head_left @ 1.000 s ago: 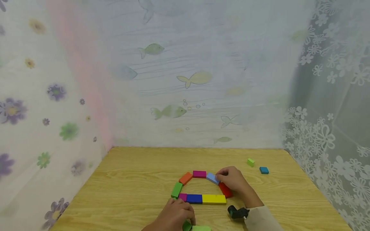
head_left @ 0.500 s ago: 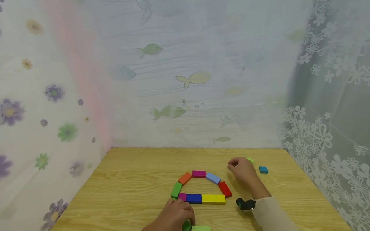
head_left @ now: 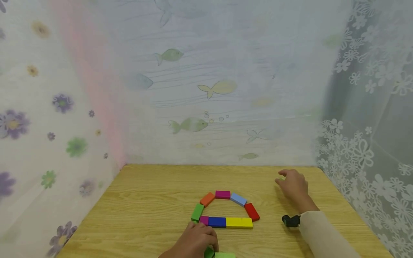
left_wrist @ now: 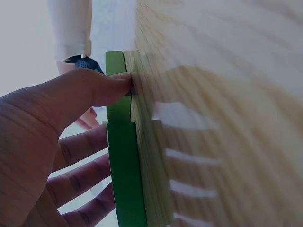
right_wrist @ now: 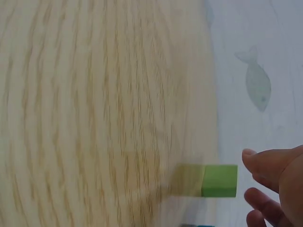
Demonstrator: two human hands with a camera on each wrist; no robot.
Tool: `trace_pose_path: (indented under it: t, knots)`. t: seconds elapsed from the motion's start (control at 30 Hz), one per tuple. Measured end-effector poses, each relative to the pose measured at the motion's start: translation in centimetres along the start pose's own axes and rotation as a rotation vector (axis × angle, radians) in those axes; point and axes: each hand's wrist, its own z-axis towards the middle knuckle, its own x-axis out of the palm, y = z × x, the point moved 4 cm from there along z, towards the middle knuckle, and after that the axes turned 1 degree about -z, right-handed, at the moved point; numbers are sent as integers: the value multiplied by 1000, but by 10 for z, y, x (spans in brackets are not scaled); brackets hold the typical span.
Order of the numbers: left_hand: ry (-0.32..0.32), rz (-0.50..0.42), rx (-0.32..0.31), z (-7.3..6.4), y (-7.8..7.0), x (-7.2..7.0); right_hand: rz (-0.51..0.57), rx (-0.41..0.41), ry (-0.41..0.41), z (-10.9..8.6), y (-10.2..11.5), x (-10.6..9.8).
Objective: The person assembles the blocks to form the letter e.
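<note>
Low on the table, my left hand (head_left: 197,239) holds a green block (left_wrist: 116,106) with its thumb over one side; some fingers reach behind it. A darker green block (left_wrist: 125,175) adjoins it. My right hand (head_left: 294,187) hovers at the far right, thumb and fingers spread and holding nothing, beside a small lime-green block (right_wrist: 220,180). Between the hands, an arch runs through green (head_left: 197,212), orange (head_left: 207,199), magenta (head_left: 223,194), light blue (head_left: 238,199) and red (head_left: 252,211) blocks. Dark blue (head_left: 217,222) and yellow (head_left: 239,223) blocks line its base.
A blue block (right_wrist: 206,226) barely shows at the bottom of the right wrist view; the hand hides it in the head view. A light green block (head_left: 225,255) lies at the front edge of view. Patterned curtains (head_left: 219,143) surround the wooden table (head_left: 155,200).
My right hand has let go of the light blue block and moved right and away, to the lime-green block. The left hand stays where it was.
</note>
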Motion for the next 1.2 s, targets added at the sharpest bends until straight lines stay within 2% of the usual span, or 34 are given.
trace_pose_path:
  t: [0.23, 0.43, 0.7, 1.03, 1.2]
  knots:
    - [2, -17, -2, -1, -1, -1, 39, 67, 68, -2, -14, -1]
    - [12, -21, -11, 0, -2, -2, 82, 79, 70, 0, -17, 0]
    - [17, -43, -10, -1, -2, -2, 43, 92, 77, -1, -22, 3]
    - [15, -50, -10, -2, -1, -2, -25, 22, 105, -2, -23, 8]
    - [9, -46, -2, -2, -1, -3, -42, 1, 90, 0, -27, 11]
